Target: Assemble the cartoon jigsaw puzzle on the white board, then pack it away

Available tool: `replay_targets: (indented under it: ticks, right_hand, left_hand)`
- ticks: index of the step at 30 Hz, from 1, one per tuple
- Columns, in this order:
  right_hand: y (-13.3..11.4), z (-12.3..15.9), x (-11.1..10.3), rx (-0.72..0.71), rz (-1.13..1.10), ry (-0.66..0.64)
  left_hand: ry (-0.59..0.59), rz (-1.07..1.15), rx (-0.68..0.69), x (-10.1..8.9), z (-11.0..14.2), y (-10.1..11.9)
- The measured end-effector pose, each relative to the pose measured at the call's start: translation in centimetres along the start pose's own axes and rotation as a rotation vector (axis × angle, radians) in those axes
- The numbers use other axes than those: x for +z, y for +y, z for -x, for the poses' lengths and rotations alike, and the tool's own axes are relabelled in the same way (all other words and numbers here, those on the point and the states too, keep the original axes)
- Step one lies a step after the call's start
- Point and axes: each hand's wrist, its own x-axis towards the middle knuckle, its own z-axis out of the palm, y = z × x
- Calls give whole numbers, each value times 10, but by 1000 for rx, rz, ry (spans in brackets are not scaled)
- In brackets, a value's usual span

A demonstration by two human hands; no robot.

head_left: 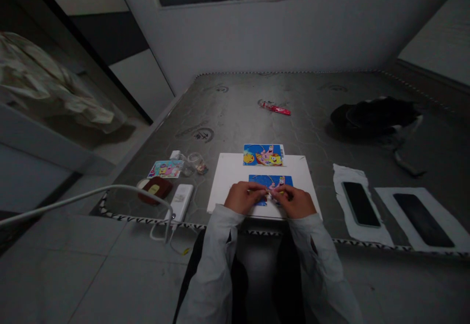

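My left hand [242, 196] and my right hand [295, 201] meet over a blue cartoon picture [260, 181] on a white board [225, 179]. The fingertips of both are pinched close together around something tiny that I cannot make out. Part of the picture is covered by my fingers. Just beyond it, a second blue cartoon card [263, 155] with yellow and pink figures lies across the board's far edge.
Left of the board are a white power bank [181, 201] with a cable, a brown case [156, 190], a colourful card [165, 169] and a clear container [198, 162]. Two phones [360, 204] [422, 219] lie rightward. Farther back are a red packet [277, 108] and a black cap [374, 116].
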Motion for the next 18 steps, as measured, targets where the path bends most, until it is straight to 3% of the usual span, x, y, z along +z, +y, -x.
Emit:
replay_targets:
  ticks: [6, 12, 18]
  right_hand:
    - [7, 0, -3, -10, 49, -92]
    - [12, -3, -1, 23, 248, -230]
    - [13, -6, 2, 14, 375, -268]
  left_hand:
    - [-93, 13, -80, 10, -1, 2]
    - [89, -387, -102, 8, -1, 1]
    - [83, -464, -138, 13, -2, -1]
